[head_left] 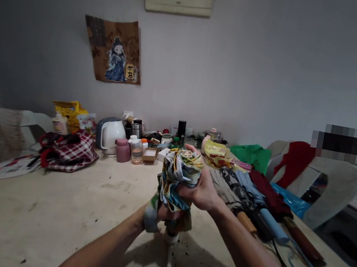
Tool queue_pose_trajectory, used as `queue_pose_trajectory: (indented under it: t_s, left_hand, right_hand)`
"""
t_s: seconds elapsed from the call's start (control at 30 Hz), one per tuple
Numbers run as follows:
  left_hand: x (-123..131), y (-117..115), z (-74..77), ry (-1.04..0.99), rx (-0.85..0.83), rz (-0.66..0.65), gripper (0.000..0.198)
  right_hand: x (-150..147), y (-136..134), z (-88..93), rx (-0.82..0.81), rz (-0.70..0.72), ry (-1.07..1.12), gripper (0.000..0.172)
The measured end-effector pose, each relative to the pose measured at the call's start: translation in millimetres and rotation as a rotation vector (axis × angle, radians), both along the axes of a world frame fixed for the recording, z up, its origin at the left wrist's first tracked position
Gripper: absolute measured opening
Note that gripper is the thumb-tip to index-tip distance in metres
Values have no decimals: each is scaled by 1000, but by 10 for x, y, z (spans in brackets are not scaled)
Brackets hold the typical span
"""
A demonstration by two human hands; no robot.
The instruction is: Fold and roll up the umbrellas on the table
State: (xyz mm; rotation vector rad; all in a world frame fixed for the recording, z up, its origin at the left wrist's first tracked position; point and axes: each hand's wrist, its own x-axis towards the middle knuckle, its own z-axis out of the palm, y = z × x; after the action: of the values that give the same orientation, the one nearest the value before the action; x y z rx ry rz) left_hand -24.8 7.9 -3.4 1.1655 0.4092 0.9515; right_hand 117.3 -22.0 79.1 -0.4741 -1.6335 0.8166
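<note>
A folding umbrella [181, 171] with a patterned canopy in yellow, white and teal stands upright before me over the table, its folds bunched together. Around its upper folds my right hand [201, 190] is closed, fingers largely behind the cloth. Lower down, my left hand [166, 214] is wrapped round the bunched canopy, partly covered by loose fabric. The white handle [171, 237] pokes out below, with a pale strap hanging from it. To the right lie several folded umbrellas in a row, among them a grey one with a light blue handle [274, 226].
On the pale table [57, 213], a plaid bag [73, 152] lies at left near a white kettle [112, 135]. Jars, bottles and a small box [150, 155] line the wall side. A green cloth [252, 156] lies at back right, near chairs and another person [339, 143].
</note>
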Motion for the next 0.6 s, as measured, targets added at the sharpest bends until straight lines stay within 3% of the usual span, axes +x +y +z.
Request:
queue_pose_trajectory:
  t_s: [0.1, 0.23, 0.3, 0.33, 0.4, 0.5, 0.6]
  left_hand:
    - [9, 51, 93, 118, 329, 179, 28]
    - [-18, 182, 294, 286, 471, 587, 34]
    - [-73, 220, 333, 463, 522, 804, 38]
    - [-104, 226, 336, 551, 550, 869, 37]
    - [-158, 217, 322, 724, 586, 921, 31]
    - [-202, 188, 289, 925, 653, 942, 29]
    - [-208, 188, 267, 1014, 697, 949, 44]
  right_hand:
    - [45, 108, -3, -103, -82, 27, 81]
    - [67, 202, -106, -336, -469, 234, 71]
    - [-29, 138, -238, -401, -537, 240, 60]
    - [-103, 85, -309, -429, -518, 186, 53]
    - [-269, -25, -431, -532, -343, 59, 42]
    - [-439, -114, -507, -652, -163, 62, 41]
    - [-440, -89, -501, -706, -111, 44, 40]
